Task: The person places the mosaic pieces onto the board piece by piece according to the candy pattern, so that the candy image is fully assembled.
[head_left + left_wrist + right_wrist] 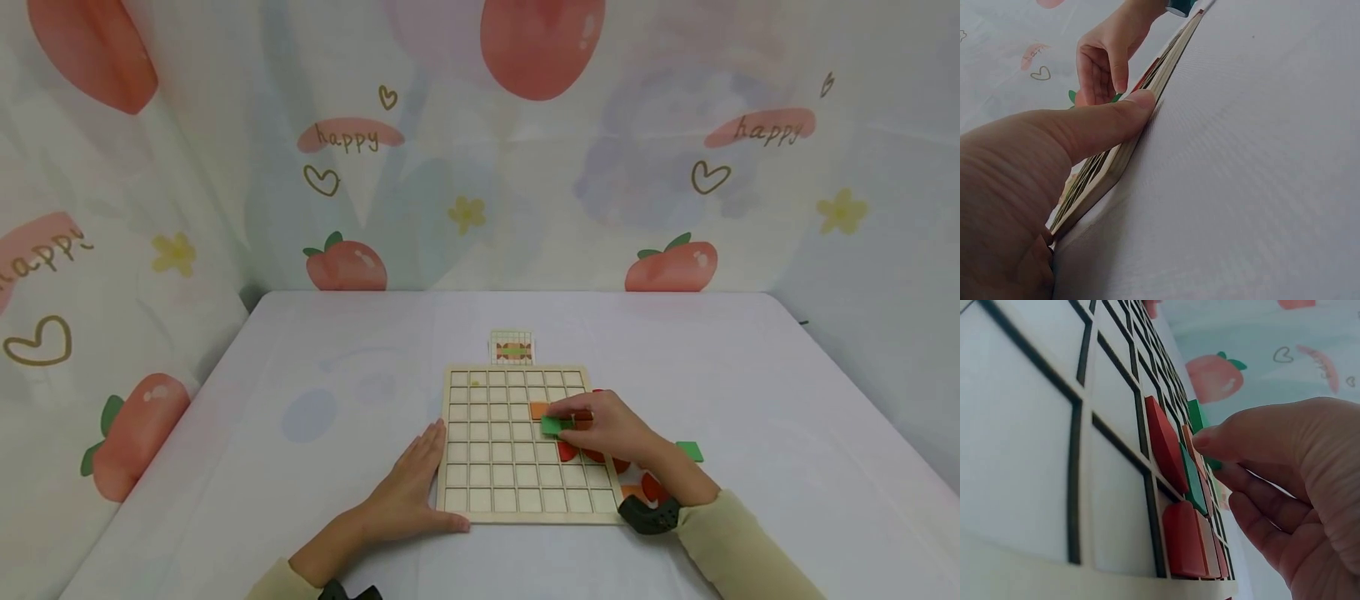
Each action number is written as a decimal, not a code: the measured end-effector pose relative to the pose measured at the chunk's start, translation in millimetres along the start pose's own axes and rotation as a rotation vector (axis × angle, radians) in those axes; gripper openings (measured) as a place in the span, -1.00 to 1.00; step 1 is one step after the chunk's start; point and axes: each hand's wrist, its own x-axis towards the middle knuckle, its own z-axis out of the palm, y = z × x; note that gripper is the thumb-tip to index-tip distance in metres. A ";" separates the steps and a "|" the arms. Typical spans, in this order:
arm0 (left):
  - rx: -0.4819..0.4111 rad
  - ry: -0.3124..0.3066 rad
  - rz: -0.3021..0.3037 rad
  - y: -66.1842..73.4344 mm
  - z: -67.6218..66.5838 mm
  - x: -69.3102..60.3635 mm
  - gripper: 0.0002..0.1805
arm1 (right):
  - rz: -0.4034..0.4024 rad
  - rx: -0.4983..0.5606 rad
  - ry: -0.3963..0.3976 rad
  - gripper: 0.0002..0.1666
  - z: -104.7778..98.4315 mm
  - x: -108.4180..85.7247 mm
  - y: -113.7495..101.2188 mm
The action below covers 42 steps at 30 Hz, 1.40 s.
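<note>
A pale wooden grid board point(540, 517) lies flat on the white table. My left hand point(405, 492) rests at its near left corner, straight fingers along the left side and thumb over the front edge point(1124, 153). Above the grid's right half, my right hand point(611, 425) pinches a green square tile point(553, 426) between thumb and fingers. In the right wrist view, that tile point(1195, 415) stands tilted at the fingertips. An orange tile point(537, 410) and a red rounded piece point(567, 452) sit in cells nearby. The right hand hides part of the filled cells.
Beyond the board lies a small pattern card point(512, 348). Loose red pieces point(654, 489), an orange piece point(632, 492) and another green tile point(689, 451) lie right of the board, partly under the right forearm. A printed curtain point(540, 183) hangs behind the table.
</note>
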 end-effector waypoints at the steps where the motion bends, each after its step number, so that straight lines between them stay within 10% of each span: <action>1: -0.001 0.000 0.001 0.0 -0.1 -0.1 0.39 | -0.003 -0.002 0.002 -0.68 0.8 0.3 0.3; 42: -0.019 -0.007 -0.007 0.0 -0.5 -0.2 0.38 | -0.004 -0.001 -0.011 -0.65 11.9 4.5 0.9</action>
